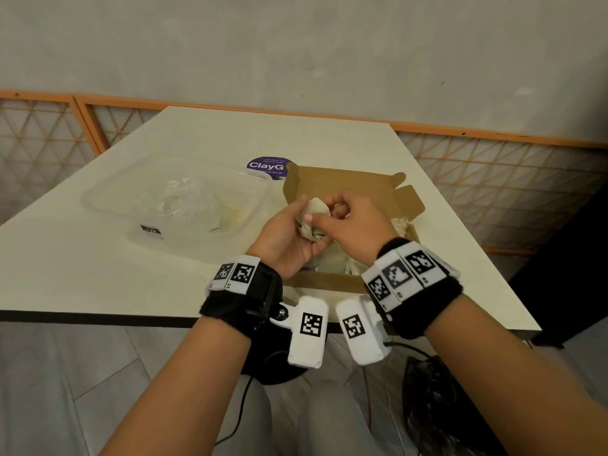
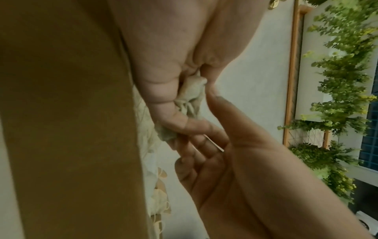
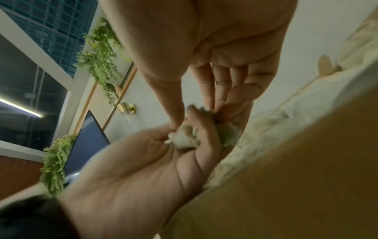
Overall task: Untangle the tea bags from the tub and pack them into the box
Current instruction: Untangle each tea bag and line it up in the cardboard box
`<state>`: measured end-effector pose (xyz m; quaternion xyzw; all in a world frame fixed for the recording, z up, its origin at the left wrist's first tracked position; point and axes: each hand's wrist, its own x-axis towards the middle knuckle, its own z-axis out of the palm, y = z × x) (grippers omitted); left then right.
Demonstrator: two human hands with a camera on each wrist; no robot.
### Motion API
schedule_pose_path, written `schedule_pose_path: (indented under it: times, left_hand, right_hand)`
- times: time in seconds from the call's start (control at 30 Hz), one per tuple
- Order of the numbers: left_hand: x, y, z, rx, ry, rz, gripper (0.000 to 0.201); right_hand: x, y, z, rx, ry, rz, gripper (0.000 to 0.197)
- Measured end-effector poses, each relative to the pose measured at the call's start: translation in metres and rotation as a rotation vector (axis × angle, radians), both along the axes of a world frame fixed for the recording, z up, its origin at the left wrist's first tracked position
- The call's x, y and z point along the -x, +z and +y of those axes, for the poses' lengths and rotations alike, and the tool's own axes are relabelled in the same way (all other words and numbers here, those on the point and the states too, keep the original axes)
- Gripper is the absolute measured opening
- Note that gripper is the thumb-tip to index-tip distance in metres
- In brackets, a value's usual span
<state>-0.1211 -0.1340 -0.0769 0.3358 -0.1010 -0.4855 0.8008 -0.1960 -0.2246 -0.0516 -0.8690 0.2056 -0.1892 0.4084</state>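
A crumpled pale tea bag (image 1: pixel 314 212) hangs just above the open cardboard box (image 1: pixel 342 181). Both hands hold it. My left hand (image 1: pixel 304 227) cups it from below and the left, with the thumb on top. My right hand (image 1: pixel 324 210) pinches its upper right side with thumb and fingers. The left wrist view shows the tea bag (image 2: pixel 192 95) and its string squeezed between the fingers of both hands. In the right wrist view the tea bag (image 3: pixel 185 138) lies in the left palm. Several pale tea bags (image 1: pixel 332 261) lie in the box under the hands. The clear tub (image 1: pixel 108 195) stands to the left.
A purple round sticker (image 1: pixel 266 166) lies on the white table (image 1: pixel 329 139) behind the tub and box. The tub holds pale, see-through bits and a green speck (image 1: pixel 217 225). The box's brown flap (image 2: pixel 71 113) fills the wrist views' near side. The table's front edge (image 1: pixel 98 319) is close to my wrists.
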Motion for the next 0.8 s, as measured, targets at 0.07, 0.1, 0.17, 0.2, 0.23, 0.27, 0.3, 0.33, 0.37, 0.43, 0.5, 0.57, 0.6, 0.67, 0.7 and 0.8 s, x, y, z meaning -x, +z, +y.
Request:
schedule_pose_path:
  times: [0.07, 0.1, 0.17, 0.2, 0.23, 0.27, 0.3, 0.33, 0.37, 0.43, 0.5, 0.57, 0.6, 0.67, 0.7, 0.8]
  left_hand:
    - [0.001, 0.001, 0.0, -0.011, -0.02, -0.058, 0.041]
    - [0.001, 0.001, 0.0, -0.023, -0.029, -0.097, 0.04]
    - [0.002, 0.0, 0.001, -0.04, -0.043, -0.169, 0.034]
    - [0.002, -0.001, 0.001, -0.047, -0.044, -0.19, 0.033]
    - [0.002, -0.002, 0.002, -0.048, -0.05, -0.202, 0.033]
    - [0.003, -0.002, 0.001, -0.046, -0.058, -0.213, 0.033]
    - [0.003, -0.003, 0.001, -0.046, -0.067, -0.224, 0.033]
    - [0.003, -0.003, 0.001, -0.049, -0.071, -0.232, 0.033]
    - [0.002, -0.004, 0.0, -0.053, -0.071, -0.237, 0.034]
    - [0.002, -0.004, 0.0, -0.053, -0.066, -0.229, 0.033]
    - [0.002, -0.003, 0.001, -0.059, -0.045, -0.21, 0.029]
    - [0.002, -0.001, 0.001, -0.086, -0.02, -0.207, 0.025]
    - [0.002, -0.001, 0.0, -0.11, -0.016, -0.223, 0.021]
    - [0.003, 0.0, -0.001, -0.162, -0.026, -0.279, 0.015]
    - [0.004, 0.001, -0.002, -0.185, -0.029, -0.307, 0.014]
    - [0.006, 0.002, -0.003, -0.204, 0.048, -0.328, 0.015]
  right_hand:
    - [-0.01, -0.003, 0.0, -0.018, -0.017, 0.016, 0.027]
    - [-0.013, -0.003, -0.002, -0.046, -0.028, 0.032, 0.024]
    - [-0.016, -0.002, -0.009, -0.11, -0.041, 0.062, 0.012]
    - [-0.016, 0.0, -0.012, -0.152, -0.048, 0.07, 0.007]
    - [-0.015, 0.002, -0.016, -0.207, -0.053, 0.059, 0.006]
    - [-0.013, 0.005, -0.017, -0.271, -0.052, 0.033, 0.011]
    - [-0.011, 0.007, -0.019, -0.328, -0.051, 0.006, 0.018]
    - [-0.008, 0.009, -0.019, -0.36, -0.046, -0.014, 0.02]
    - [-0.005, 0.01, -0.02, -0.365, -0.042, -0.02, 0.018]
    - [0.0, 0.011, -0.025, -0.336, -0.031, -0.032, 0.013]
    - [0.003, 0.011, -0.032, -0.263, -0.046, -0.061, 0.011]
    - [0.003, 0.014, -0.037, -0.232, -0.033, -0.084, 0.012]
    - [0.004, 0.016, -0.038, -0.216, 0.003, -0.077, 0.014]
    - [0.004, 0.021, -0.04, -0.105, 0.105, 0.015, 0.019]
    - [0.003, 0.023, -0.041, -0.044, 0.137, 0.051, 0.018]
    - [0.004, 0.031, -0.046, -0.064, 0.097, -0.033, 0.004]
